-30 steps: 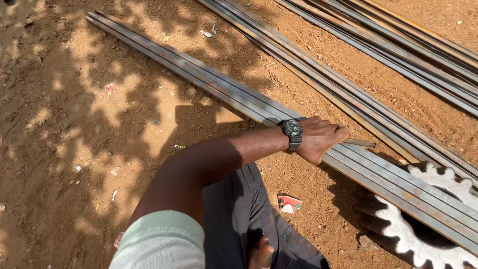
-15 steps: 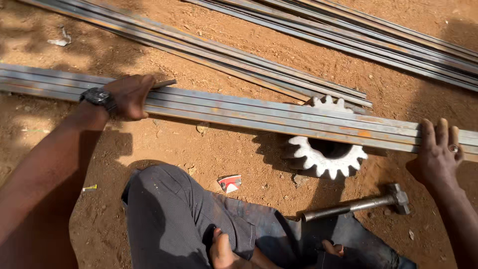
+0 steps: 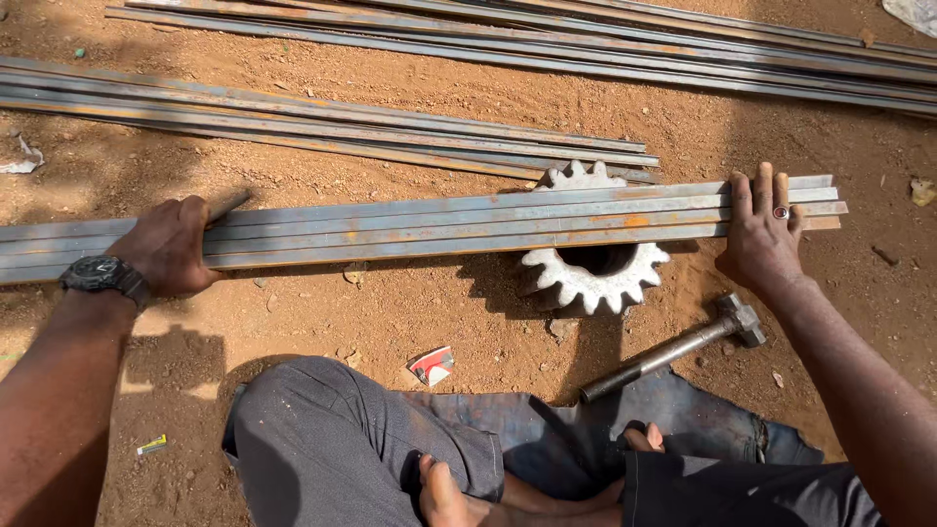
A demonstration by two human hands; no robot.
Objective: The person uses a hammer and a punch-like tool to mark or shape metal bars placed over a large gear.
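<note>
A bundle of long flat steel bars (image 3: 468, 222) lies across a large white gear wheel (image 3: 591, 276) on reddish dirt. My left hand (image 3: 168, 244), a black watch on its wrist, rests curled on the bars toward their left part and holds a thin dark stick-like tool. My right hand (image 3: 759, 232), wearing a ring, lies flat with fingers spread over the bars close to their right ends. I sit cross-legged behind the bars, knees and bare feet at the bottom of the view.
A hammer (image 3: 673, 346) lies on the dirt by my right knee. More steel bars (image 3: 322, 127) lie beyond the gear, with another long stack (image 3: 625, 49) farther back. A small red-and-white wrapper (image 3: 431, 364) lies near my left knee.
The view has swung right and settled. Both hands are still on the bars. My right hand has come in from the frame's right edge and lies flat near the bar ends.
</note>
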